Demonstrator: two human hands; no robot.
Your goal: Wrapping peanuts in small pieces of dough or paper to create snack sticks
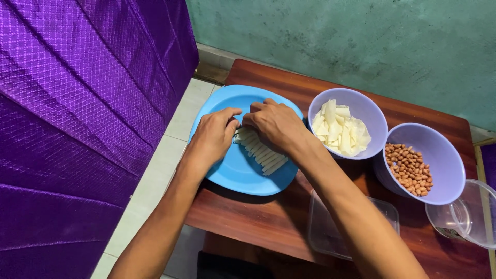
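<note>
Pale rolled sticks point(263, 154) lined on blue plate point(235, 173).

Wooden table point(268, 217) — blue plate point(232, 175), two lilac bowls point(444, 155), clear box point(330, 232), perhaps a jar point(473, 217)

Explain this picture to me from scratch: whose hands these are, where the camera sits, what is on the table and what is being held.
There is no machine here. One camera is worn on a person's head and looks down, so the two bare arms reaching in from the bottom are that person's own.

The left hand and right hand meet over a blue plate on a dark wooden table. Their fingers rest on a row of thin pale rolled sticks lying side by side on the plate; whether one is pinched cannot be told.

To the right stand two lilac bowls: one with pale wrapper pieces, one with peanuts. Nearer the person lie a clear plastic box and a clear round container. Purple cloth hangs on the left.
</note>
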